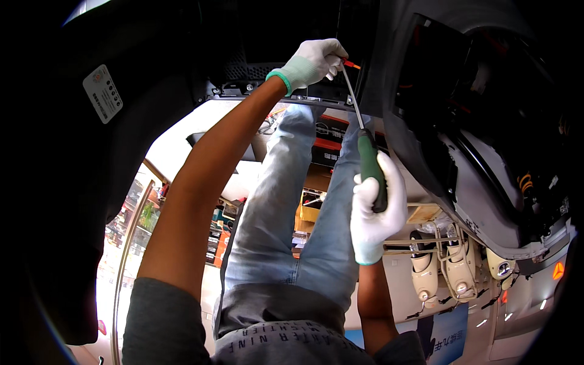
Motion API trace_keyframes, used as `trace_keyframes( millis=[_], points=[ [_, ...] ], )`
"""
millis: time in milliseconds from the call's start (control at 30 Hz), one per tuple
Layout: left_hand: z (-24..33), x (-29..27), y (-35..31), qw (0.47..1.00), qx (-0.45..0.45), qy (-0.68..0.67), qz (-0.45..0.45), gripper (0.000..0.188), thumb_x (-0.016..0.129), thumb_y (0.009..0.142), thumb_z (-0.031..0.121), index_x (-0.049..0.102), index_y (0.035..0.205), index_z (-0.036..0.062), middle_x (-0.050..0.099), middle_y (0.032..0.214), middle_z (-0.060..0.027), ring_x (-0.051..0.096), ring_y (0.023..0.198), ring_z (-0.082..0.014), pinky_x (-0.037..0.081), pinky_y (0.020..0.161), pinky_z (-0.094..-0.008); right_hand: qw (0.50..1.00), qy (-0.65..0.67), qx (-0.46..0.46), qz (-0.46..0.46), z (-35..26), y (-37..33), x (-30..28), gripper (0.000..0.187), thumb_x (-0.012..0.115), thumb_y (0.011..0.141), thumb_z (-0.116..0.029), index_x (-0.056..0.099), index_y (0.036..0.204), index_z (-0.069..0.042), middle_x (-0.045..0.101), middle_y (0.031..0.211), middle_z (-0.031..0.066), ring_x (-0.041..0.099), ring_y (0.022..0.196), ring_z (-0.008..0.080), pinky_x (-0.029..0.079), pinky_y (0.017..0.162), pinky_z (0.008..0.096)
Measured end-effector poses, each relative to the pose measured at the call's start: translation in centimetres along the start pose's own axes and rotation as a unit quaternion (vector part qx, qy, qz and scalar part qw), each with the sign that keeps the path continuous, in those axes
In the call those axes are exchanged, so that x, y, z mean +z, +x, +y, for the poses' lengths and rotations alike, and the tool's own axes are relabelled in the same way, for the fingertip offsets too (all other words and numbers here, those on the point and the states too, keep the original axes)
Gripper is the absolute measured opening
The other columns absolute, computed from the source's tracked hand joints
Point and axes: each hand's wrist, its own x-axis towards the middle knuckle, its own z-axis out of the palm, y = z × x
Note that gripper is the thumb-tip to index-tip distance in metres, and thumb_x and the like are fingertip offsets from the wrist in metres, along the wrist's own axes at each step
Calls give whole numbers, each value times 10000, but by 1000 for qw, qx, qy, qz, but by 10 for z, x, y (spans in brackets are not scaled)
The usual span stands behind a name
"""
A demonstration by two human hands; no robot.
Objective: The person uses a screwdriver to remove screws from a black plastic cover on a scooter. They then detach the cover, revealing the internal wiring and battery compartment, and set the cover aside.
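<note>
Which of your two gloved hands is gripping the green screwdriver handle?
The right hand, lower in view, wraps the green handle of the screwdriver. The left hand is up at the shaft's tip, pinching a small orange piece.

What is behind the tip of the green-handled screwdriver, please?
The screwdriver tip reaches a dark panel by the left hand. Its end and any screw are hidden.

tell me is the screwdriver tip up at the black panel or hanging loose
Up at it: the screwdriver held by the right hand slants up to the left hand at the black panel.
</note>
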Motion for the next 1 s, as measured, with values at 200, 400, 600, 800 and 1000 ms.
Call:
trace_keyframes(
  millis=[200, 400, 600, 800, 1000],
  points=[
    [2, 3, -1, 998, 11, 64, 9, 154, 475, 941, 31, 605, 1017, -5, 647, 848, -88, 643, 740, -147, 571, 705, -282, 970, -162, -178, -33, -25, 22, 1, 299, 623, 821, -74, 564, 1098, 21, 606, 1025, 161, 653, 758, 285, 551, 633, 318],
    [2, 2, -3, 992, 43, 115, 21, 156, 466, 942, 39, 589, 1031, -1, 634, 824, -94, 624, 713, -155, 549, 681, -285, 865, -389, -255, -187, -64, 48, -10, 320, 654, 769, -163, 544, 1061, -90, 549, 1034, 69, 630, 719, 230, 541, 568, 323],
    [-13, 10, -10, 927, 123, 317, 160, 115, 540, 903, 111, 595, 973, 38, 657, 799, -114, 657, 759, -246, 530, 679, -349, 770, -477, -337, -256, -106, 90, -16, 339, 655, 772, -63, 560, 1096, -85, 586, 1102, 96, 613, 872, 315, 509, 732, 378],
    [11, 8, -5, 905, 140, 338, 215, 112, 647, 767, 175, 649, 836, 86, 662, 774, -147, 658, 749, -303, 512, 676, -389, 628, -409, -564, -345, -127, 127, -21, 374, 625, 753, 38, 565, 1107, -64, 585, 1098, 106, 585, 951, 328, 490, 791, 372],
    [22, -5, -31, 920, 110, 338, 168, 104, 616, 745, 152, 670, 688, 83, 650, 705, -151, 645, 705, -338, 497, 639, -413, 604, -400, -560, -401, -116, 149, -20, 322, 602, 812, 23, 560, 1128, -26, 585, 1145, 134, 580, 1026, 330, 474, 877, 336]
  ],
)
